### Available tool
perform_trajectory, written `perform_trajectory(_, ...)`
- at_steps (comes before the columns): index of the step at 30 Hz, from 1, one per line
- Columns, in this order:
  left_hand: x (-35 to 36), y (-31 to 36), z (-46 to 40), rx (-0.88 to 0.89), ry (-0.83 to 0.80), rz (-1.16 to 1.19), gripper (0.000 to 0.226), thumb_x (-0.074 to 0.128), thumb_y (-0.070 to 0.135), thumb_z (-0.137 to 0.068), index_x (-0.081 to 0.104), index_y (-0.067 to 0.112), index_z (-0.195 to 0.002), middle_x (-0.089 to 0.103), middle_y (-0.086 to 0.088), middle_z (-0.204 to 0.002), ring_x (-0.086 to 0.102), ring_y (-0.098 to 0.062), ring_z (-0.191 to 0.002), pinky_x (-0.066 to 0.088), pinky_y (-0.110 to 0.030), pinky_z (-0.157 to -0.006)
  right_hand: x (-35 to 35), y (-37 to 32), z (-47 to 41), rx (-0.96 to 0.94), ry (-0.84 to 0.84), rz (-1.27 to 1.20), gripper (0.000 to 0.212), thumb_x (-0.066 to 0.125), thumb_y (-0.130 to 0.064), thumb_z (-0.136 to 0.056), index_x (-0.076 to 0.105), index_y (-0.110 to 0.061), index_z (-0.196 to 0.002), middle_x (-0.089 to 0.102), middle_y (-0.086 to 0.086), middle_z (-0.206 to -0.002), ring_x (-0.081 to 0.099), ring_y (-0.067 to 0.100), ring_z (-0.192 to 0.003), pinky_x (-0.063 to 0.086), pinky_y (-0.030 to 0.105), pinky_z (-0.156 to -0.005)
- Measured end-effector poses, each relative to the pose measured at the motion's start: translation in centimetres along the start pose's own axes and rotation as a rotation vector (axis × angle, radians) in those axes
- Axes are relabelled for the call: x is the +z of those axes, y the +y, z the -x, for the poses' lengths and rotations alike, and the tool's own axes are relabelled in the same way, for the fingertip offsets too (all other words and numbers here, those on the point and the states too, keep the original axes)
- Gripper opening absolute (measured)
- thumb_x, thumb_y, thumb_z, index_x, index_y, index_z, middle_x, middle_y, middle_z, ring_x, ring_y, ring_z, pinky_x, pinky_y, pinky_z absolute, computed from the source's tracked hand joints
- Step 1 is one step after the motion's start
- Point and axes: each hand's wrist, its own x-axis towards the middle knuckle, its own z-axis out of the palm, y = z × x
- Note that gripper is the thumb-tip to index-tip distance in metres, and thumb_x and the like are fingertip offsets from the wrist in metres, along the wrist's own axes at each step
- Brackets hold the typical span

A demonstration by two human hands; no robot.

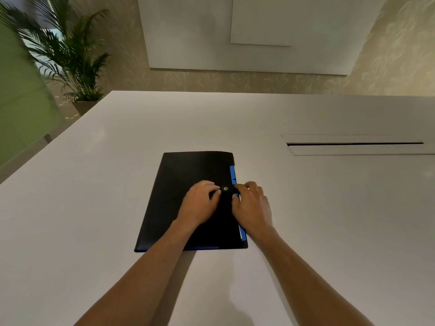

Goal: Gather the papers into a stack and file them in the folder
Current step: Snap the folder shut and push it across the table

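A black folder [183, 175] with a blue edge lies flat on the white table [94, 208], closed, its flap over the right side. A small metal snap button [225, 188] sits on the flap tab. My left hand [200, 203] rests on the folder just left of the snap, fingers curled down onto the cover. My right hand [251, 205] lies at the folder's right edge, fingertips on the flap tab beside the snap. No loose papers are visible; a thin white edge shows along the blue strip at the lower right.
A long cable slot with a lid [353, 144] is set into the table at the right. A potted palm [70, 57] stands beyond the table's far left corner, next to a green panel [21, 102]. The wall lies behind the far edge.
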Motion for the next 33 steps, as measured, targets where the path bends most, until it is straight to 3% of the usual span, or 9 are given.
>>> perform_trajectory(3, -1.7, -0.7, 1.0, -0.16, 0.145, -0.138, 0.026, 0.054, 0.035, -0.092, 0.067, 0.024, -0.111, 0.064, 0.001, -0.12, 0.056, -0.018, -0.115, 0.036, -0.042, -0.103, -1.0, 0.3, 1.3, 0.084, 0.009, -0.089, 0.036, 0.05, -0.037, -0.096, 0.06, -0.015, -0.122, 0.065, 0.005, -0.109, 0.05, 0.011, -0.078, 0.04, 0.021, -0.059)
perform_trajectory(5, -2.8, -1.5, 1.8, -0.352, 0.115, -0.276, 0.037, 0.052, 0.044, -0.09, 0.058, 0.027, -0.122, 0.052, -0.002, -0.136, 0.042, -0.026, -0.13, 0.026, -0.059, -0.107, -1.7, 0.4, 2.3, 0.133, -0.014, -0.114, 0.038, 0.052, -0.042, -0.094, 0.062, -0.013, -0.116, 0.066, 0.004, -0.101, 0.043, 0.006, -0.064, 0.029, 0.016, -0.05)
perform_trajectory(7, -3.5, -2.2, 2.4, -0.499, 0.044, -0.314, 0.054, 0.051, 0.051, -0.089, 0.045, 0.025, -0.136, 0.037, -0.009, -0.149, 0.028, -0.033, -0.139, 0.022, -0.064, -0.108, -2.1, 0.1, 3.1, 0.176, -0.042, -0.113, 0.039, 0.053, -0.047, -0.093, 0.062, -0.013, -0.11, 0.063, 0.002, -0.093, 0.037, 0.001, -0.058, 0.026, 0.016, -0.048)
perform_trajectory(11, -4.1, -2.0, 2.1, -0.569, -0.021, -0.307, 0.069, 0.05, 0.056, -0.088, 0.03, 0.023, -0.145, 0.024, -0.015, -0.156, 0.025, -0.039, -0.139, 0.024, -0.059, -0.107, -2.0, -1.3, 3.6, 0.227, -0.119, -0.095, 0.034, 0.052, -0.052, -0.092, 0.058, -0.019, -0.101, 0.055, -0.006, -0.082, 0.047, 0.002, -0.06, 0.034, 0.02, -0.048)
perform_trajectory(15, -5.0, -2.3, 1.2, -0.585, 0.006, -0.243, 0.075, 0.058, 0.055, -0.084, 0.028, 0.025, -0.145, 0.03, -0.014, -0.151, 0.038, -0.04, -0.13, 0.03, -0.056, -0.104, -1.9, -1.7, 3.3, 0.346, -0.133, -0.214, 0.039, 0.055, -0.057, -0.089, 0.055, -0.018, -0.096, 0.055, -0.006, -0.081, 0.049, 0.004, -0.06, 0.038, 0.022, -0.048)
perform_trajectory(19, -6.2, -3.3, 0.3, -0.659, 0.099, 0.06, 0.071, 0.07, 0.045, -0.08, 0.039, 0.022, -0.139, 0.048, -0.014, -0.135, 0.053, -0.037, -0.118, 0.045, -0.048, -0.093, -2.8, -0.9, 2.4, 0.466, -0.193, -0.408, 0.043, 0.058, -0.06, -0.081, 0.056, -0.023, -0.105, 0.063, -0.007, -0.09, 0.065, 0.011, -0.078, 0.06, 0.039, -0.072)
perform_trajectory(22, -5.6, -2.9, -0.4, -0.698, 0.109, 0.349, 0.065, 0.074, 0.033, -0.082, 0.042, 0.018, -0.137, 0.052, -0.011, -0.135, 0.055, -0.033, -0.116, 0.046, -0.039, -0.084, -4.0, 0.8, 1.5, 0.501, -0.259, -0.544, 0.046, 0.062, -0.05, -0.085, 0.047, -0.025, -0.121, 0.063, -0.002, -0.107, 0.067, 0.018, -0.09, 0.06, 0.043, -0.08)
perform_trajectory(27, -2.9, -0.4, -2.0, -0.634, 0.106, 0.366, 0.053, 0.072, 0.024, -0.084, 0.049, 0.018, -0.132, 0.052, -0.008, -0.136, 0.053, -0.03, -0.119, 0.048, -0.043, -0.095, -6.4, 5.3, 0.6, 0.512, -0.385, -0.908, 0.055, 0.071, -0.026, -0.089, 0.037, -0.024, -0.132, 0.061, 0.014, -0.124, 0.07, 0.032, -0.099, 0.059, 0.05, -0.085)
perform_trajectory(33, 1.0, 4.0, -6.2, -0.592, 0.093, 0.507, 0.036, 0.067, 0.011, -0.087, 0.058, 0.019, -0.122, 0.056, -0.007, -0.129, 0.055, -0.024, -0.11, 0.049, -0.033, -0.087, -9.2, 13.1, -0.5, 0.318, -0.473, -1.378, 0.066, 0.072, -0.002, -0.085, 0.046, -0.031, -0.139, 0.06, 0.015, -0.131, 0.067, 0.032, -0.111, 0.059, 0.043, -0.081)
